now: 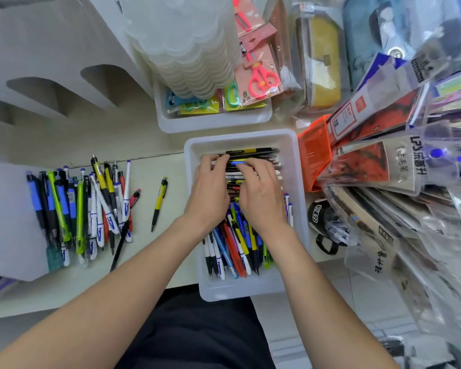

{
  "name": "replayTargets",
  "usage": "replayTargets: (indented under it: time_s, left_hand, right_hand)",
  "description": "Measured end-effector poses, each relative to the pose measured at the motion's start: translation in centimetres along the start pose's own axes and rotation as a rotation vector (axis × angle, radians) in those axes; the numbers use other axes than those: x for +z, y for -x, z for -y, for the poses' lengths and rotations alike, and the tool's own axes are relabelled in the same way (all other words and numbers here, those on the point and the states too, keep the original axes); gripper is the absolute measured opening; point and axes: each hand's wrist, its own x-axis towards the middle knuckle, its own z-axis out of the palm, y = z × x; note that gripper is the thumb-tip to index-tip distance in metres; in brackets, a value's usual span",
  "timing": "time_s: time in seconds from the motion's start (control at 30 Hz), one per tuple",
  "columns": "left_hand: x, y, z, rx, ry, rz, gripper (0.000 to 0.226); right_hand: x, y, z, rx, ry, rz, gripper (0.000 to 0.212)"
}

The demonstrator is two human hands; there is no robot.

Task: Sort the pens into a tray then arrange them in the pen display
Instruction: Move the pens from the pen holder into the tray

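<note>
— How far along?

— Midway through sorting, by the look of it. Under both sets of fingertips, a crosswise bundle of pens [253, 151] in the far half of the tray [250, 292]. Behind the fingers, below the wrists, a lengthwise group [232, 251] in the near half.

— Hands?

— Left hand [209, 190]: fingers [216, 159] bent down over the bundle's ends; pinching or only squaring up, cannot tell. Right hand [261, 193]: fingers nearly straight, laid flat on the same bundle, lifting nothing.

— Left to do?

— Plenty. Well left of the left fingers, an unsorted pile [85, 209] on the table, plus a yellow pen [159, 203] lying alone between pile and tray. Arranging apparently not begun: no pens visible in the arched white stand [51, 83] far up-left of the fingertips, probably the display.

— Counts?

— Hands, two. Groups in the tray, two. Stray pens, one. Pile too overlapped to count, clearly over a dozen. White trays, two: the scissors tray [213, 125] just beyond the fingertips. One black mug [322, 217] right of the right wrist.
</note>
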Motion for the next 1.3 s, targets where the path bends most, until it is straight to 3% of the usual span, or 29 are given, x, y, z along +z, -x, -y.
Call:
replayTargets:
  time_s: [0.2, 0.33, 0.47, 0.57, 0.73, 0.87, 1.0, 1.13, 1.3]
  left_hand:
    - [-3.2, 3.3, 1.7, 0.186, -0.073, -0.219, 0.041]
    - [-5.4, 6.4, 5.3, 0.083, -0.174, -0.295, 0.028]
    - [-8.0, 9.5, 9.4, -0.073, -0.300, -0.239, 0.027]
    - [-10.8, 11.5, 11.4, -0.226, -0.395, -0.260, 0.029]
    - [-14.1, 14.0, 13.7, -0.362, -0.434, -0.279, 0.043]
    - [-14.9, 15.0, 14.9, -0.345, -0.424, -0.236, 0.051]
    - [-15.1, 15.3, 15.6, -0.356, -0.426, -0.203, 0.051]
    - [-15.1, 15.4, 16.0, -0.332, -0.449, -0.167, 0.050]
    - [-15.5, 15.2, 16.0, -0.328, -0.458, -0.105, 0.058]
  right_hand:
    - [-1.0, 1.2, 5.0, 0.013, -0.228, 0.055, 0.032]
    - [-0.7, 2.1, 10.0, 0.041, -0.344, 0.153, 0.031]
    - [1.6, 2.6, 14.3, 0.147, -0.249, 0.534, 0.027]
    - [4.5, 3.1, 15.9, 0.293, -0.270, 0.668, 0.030]
    - [10.1, 4.2, 17.7, 0.388, -0.186, 0.690, 0.038]
    - [12.7, 5.0, 20.7, 0.465, -0.212, 0.729, 0.040]
    - [12.7, 5.6, 22.8, 0.528, -0.252, 0.636, 0.033]
    - [13.7, 6.1, 22.9, 0.588, -0.278, 0.620, 0.026]
    - [14.9, 6.4, 21.6, 0.637, -0.256, 0.555, 0.034]
